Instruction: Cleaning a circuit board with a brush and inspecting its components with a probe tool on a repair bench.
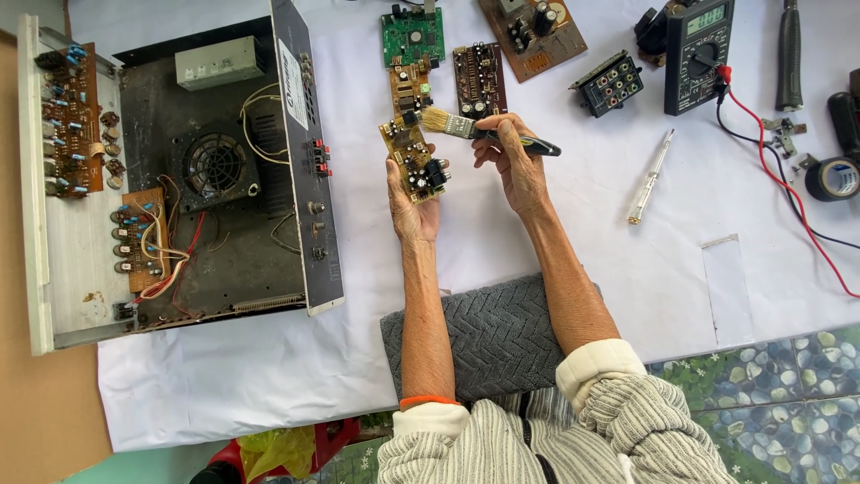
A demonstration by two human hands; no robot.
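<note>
My left hand point(412, 208) holds a small yellowish circuit board point(413, 158) by its near end, above the white cloth. My right hand point(518, 163) grips a black-handled paintbrush point(488, 133); its pale bristles rest on the far end of that board. Both forearms lie over a grey textured pad point(488, 336). Beyond the hands on the cloth lie a green circuit board point(412, 34), a tan board point(409, 85) and a dark brown board point(478, 79).
An opened amplifier chassis point(179, 179) with a fan, wiring and boards fills the left. On the right lie a multimeter point(699, 54) with red and black leads, a connector block point(609, 84), a test-pen screwdriver point(649, 177), black tape point(833, 177) and a brown board point(533, 31).
</note>
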